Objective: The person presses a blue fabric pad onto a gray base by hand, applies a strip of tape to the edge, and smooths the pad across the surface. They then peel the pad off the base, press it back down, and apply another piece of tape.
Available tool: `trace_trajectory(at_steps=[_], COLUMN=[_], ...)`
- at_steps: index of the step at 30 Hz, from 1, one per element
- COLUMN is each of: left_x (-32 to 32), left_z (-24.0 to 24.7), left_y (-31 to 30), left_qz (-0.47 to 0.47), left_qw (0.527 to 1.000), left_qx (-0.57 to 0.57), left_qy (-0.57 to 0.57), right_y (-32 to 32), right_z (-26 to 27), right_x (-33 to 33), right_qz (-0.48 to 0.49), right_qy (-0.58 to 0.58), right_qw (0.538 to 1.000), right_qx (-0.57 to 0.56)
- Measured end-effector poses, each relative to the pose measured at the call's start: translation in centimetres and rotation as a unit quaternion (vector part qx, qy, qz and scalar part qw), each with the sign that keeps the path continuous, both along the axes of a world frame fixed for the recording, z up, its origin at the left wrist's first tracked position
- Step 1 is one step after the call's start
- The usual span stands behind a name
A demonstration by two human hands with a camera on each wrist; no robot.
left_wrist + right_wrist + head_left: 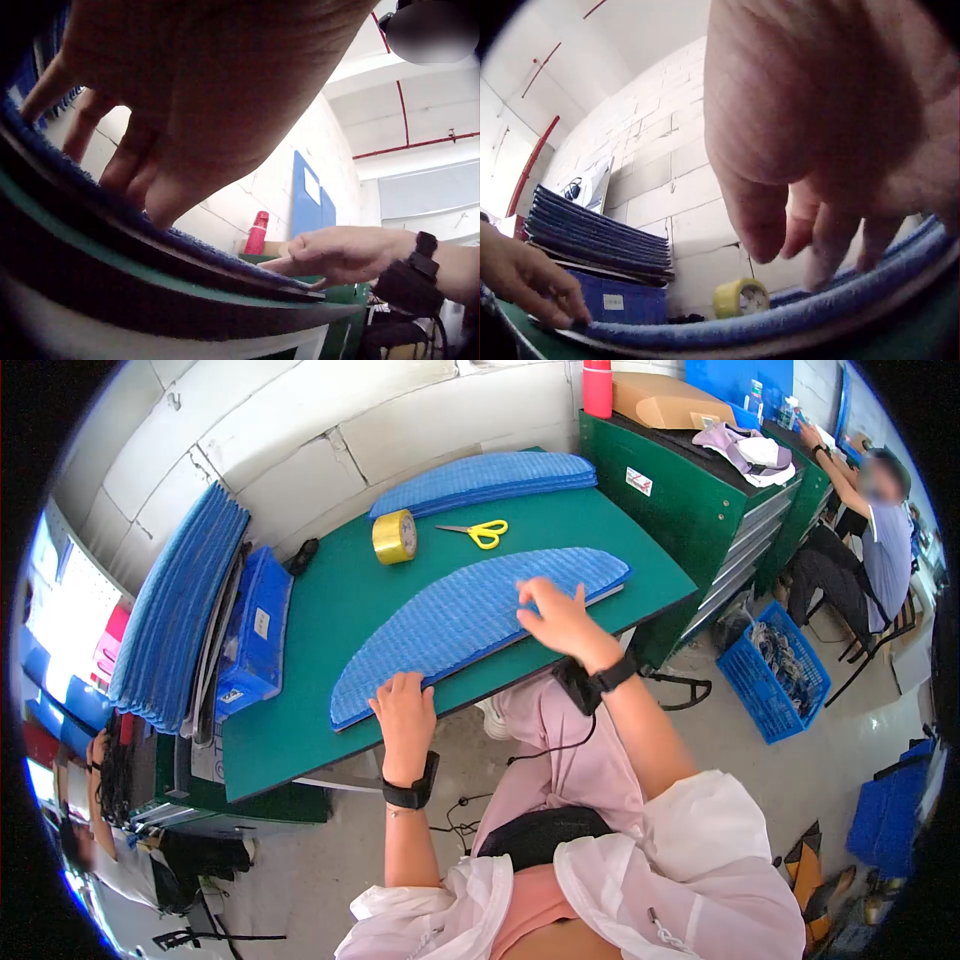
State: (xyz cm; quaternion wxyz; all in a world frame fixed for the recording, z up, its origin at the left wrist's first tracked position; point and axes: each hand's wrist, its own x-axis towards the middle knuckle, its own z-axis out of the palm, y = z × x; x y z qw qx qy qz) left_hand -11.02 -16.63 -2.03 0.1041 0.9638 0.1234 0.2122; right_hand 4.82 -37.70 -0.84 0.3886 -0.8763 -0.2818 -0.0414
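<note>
The blue pad point(470, 610) lies flat on the green counter point(290, 725), its curved side toward the wall point(290, 475) and its long straight edge toward us; a thin pale layer shows under that edge near its right end. We have our left hand point(403, 715) at the left part of the straight edge, its fingers slightly apart and resting on the blue surface, gripping nothing that we can see. Our right hand point(558, 622) is over the right part of the same edge, its fingers spread and loosely bent, holding nothing; we cannot tell whether every fingertip touches the fabric. Beyond the curved side we see a roll of yellow tape point(385, 540) and, just to its right, scissors point(487, 535) with yellow handles. Farther back, near the wall, lies a low stack of similar blue pieces point(480, 482). To the left stands a blue bin point(262, 620) with a white label, and beside it a taller stack of blue pads point(175, 610) leans at a slant. On the right is a green cabinet point(690, 490) bearing a red bottle point(597, 390) and a cardboard box point(670, 402); a blue basket point(768, 685) sits on the floor, near a seated person point(885, 540).
</note>
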Motion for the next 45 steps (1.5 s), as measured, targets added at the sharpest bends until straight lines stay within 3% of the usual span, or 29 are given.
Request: trace_trajectory(at_steps=[2, 4, 5, 7, 16, 45], left_x=[0.0, 0.1, 0.1, 0.1, 0.2, 0.1], left_z=[0.0, -0.1, 0.0, 0.1, 0.3, 0.1], left_y=[0.1, 0.1, 0.1, -0.1, -0.3, -0.2], left_qz=[-0.015, -0.01, -0.007, -0.002, -0.002, -0.005], left_qw=[1.0, 1.0, 1.0, 1.0, 1.0, 1.0], left_qx=[-0.01, -0.004, 0.002, 0.005, 0.007, 0.002], left_qy=[-0.008, -0.008, -0.007, -0.005, -0.004, -0.023], right_y=[0.3, 0.8, 0.9, 0.9, 0.4, 0.7], right_z=[1.4, 1.8, 1.6, 0.6, -1.1, -2.3], right_x=[2.0, 4.2, 5.0, 6.3, 6.0, 4.5], right_qz=[-0.01, -0.027, -0.026, 0.027, 0.042, 0.004], right_qy=[-0.025, -0.034, -0.036, 0.068, 0.02, -0.074], right_qw=[1.0, 0.992, 0.991, 0.971, 0.982, 0.971], right_qx=[-0.007, -0.122, -0.123, -0.229, -0.183, -0.229])
